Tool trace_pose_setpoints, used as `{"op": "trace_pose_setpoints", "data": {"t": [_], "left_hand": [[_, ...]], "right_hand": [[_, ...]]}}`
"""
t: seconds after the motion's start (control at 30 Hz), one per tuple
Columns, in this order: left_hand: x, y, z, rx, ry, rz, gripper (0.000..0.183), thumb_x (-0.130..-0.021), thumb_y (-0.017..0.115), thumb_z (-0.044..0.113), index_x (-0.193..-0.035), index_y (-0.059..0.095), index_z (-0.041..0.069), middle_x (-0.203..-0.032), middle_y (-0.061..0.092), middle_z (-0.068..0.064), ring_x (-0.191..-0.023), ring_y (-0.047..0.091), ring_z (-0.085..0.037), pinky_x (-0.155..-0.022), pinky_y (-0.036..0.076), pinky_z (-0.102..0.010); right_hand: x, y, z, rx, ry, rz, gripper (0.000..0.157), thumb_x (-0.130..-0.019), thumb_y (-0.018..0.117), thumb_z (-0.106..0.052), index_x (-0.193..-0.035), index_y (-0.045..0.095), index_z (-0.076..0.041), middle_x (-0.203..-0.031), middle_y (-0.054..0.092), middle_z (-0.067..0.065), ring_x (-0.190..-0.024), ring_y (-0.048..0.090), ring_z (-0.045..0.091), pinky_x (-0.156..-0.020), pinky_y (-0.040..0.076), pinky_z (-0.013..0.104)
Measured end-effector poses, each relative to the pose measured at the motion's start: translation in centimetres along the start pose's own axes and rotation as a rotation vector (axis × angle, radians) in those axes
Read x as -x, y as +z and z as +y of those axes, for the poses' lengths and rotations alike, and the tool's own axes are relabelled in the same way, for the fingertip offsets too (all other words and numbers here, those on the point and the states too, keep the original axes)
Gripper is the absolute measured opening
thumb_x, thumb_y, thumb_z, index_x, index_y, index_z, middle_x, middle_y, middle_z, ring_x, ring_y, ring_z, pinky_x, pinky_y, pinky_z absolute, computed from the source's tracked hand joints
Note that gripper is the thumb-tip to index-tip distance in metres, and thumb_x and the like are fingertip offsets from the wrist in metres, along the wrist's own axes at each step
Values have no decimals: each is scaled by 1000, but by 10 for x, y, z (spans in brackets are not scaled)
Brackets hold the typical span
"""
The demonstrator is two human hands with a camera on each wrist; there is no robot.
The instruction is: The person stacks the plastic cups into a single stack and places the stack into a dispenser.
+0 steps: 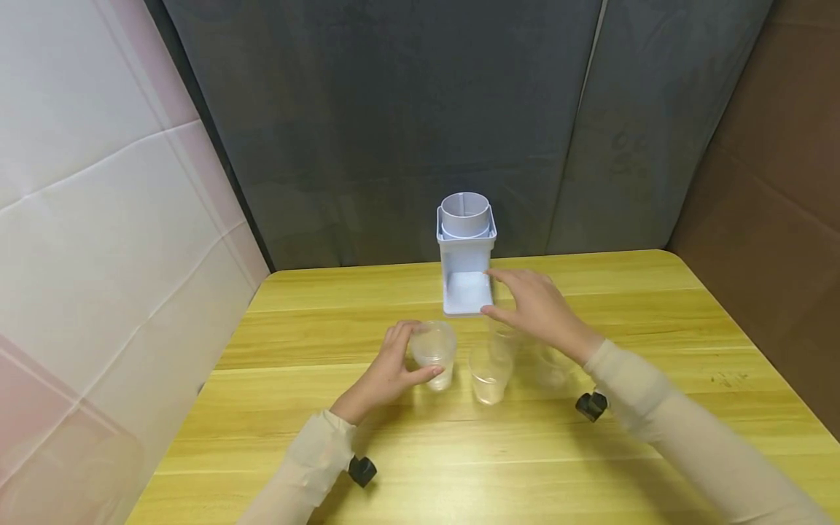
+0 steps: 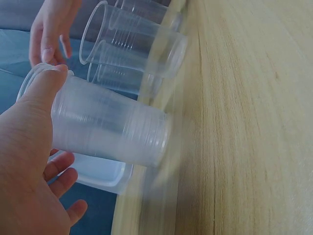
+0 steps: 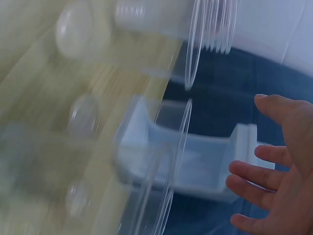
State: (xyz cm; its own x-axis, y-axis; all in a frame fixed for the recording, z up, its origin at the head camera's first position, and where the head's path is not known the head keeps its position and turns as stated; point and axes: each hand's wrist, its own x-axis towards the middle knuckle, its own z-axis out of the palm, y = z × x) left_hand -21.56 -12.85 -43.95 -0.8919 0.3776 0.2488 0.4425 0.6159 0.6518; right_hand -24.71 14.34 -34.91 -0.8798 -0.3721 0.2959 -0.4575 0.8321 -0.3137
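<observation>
My left hand holds a stack of clear plastic cups just above or on the table, thumb at the rims and fingers on the far side. The stacked rims show in the right wrist view. My right hand is apart from the cups, its fingers spread and its palm holding nothing. Under and beside it stand three single clear cups, the front one to the right of the stack. Just left of the right fingertips stands a white plastic holder with a round tube at its top.
The wooden table ends at a dark cloth wall behind the holder. A pale panel borders the left side and a brown one the right. Each wrist wears a small black camera.
</observation>
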Motion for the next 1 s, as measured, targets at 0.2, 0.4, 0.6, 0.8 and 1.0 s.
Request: {"op": "trace_pose_setpoints", "data": {"t": [0.2,0.4,0.6,0.8,1.0], "left_hand": [[0,-1,0,2,-12,-4,73,-76,75,46,-133,39,15,-134,44,-3,-128,35,-22,-104,40,-49],[0,0,-2,1,-10,-1,73,-76,75,46,-132,40,16,-134,44,-3,-127,35,-22,-104,40,-49],[1,0,-1,0,-17,-5,72,-76,74,47,-132,40,17,-134,44,-2,-127,35,-22,-103,41,-49],[2,-1,0,-1,-7,-7,72,-76,74,48,-132,40,17,-134,44,-2,-127,35,-22,-103,41,-49],[1,-1,-2,8,-6,-6,73,-76,74,47,-132,40,16,-133,44,-2,-127,35,-22,-103,40,-49]], "right_hand": [[-1,-5,24,24,37,4,67,-84,65,-48,-138,46,-11,-137,54,11,-124,51,36,-103,36,57],[-1,-5,46,39,85,3,66,-84,65,-46,-138,45,-12,-136,55,12,-123,51,37,-102,35,58],[2,-6,61,60,117,-3,67,-85,64,-47,-138,45,-11,-136,54,14,-123,50,39,-101,35,60],[5,-4,72,78,138,-3,70,-83,65,-49,-138,46,-9,-136,54,16,-123,50,40,-99,36,60],[8,-3,77,79,153,-37,71,-84,64,-50,-137,45,-7,-134,55,19,-121,50,42,-97,35,62]]}}
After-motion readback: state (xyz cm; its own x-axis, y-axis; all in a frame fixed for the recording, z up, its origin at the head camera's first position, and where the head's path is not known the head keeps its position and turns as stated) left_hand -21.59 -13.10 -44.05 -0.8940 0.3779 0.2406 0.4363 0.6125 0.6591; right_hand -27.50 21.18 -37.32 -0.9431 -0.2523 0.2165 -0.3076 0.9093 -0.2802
